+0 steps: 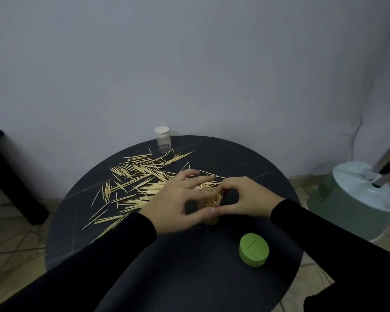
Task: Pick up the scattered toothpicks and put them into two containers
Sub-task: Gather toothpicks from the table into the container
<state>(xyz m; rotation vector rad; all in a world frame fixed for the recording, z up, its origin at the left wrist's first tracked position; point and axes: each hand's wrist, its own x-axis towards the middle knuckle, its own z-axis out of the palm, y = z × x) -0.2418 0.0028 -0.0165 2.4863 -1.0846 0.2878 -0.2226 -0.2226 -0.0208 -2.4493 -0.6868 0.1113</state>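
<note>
I am cupping both hands, left hand [175,202] and right hand [245,199], fingers curling round the full clear container [209,204] at tabletop [189,278] centre | loose toothpicks [135,183] lying toward 10 o'clock | white-capped container [163,139] standing at 12 | green lid [254,249] lying at 4

1. Toothpicks [140,185]: pale wood, pointed, lying flat and scattered at mixed angles over the left and middle of the black round counter [245,158]. Densest near centre, thinning toward the left rim.
2. Near container [209,202]: clear, upright, lid off, packed with toothpicks standing on end. Sits at mid-counter between my hands.
3. Green lid [254,248]: round, lying on the counter near the front right, apart from the near container.
4. Far container [163,139]: clear, white cap on, upright at the far edge, a few toothpicks inside.
</note>
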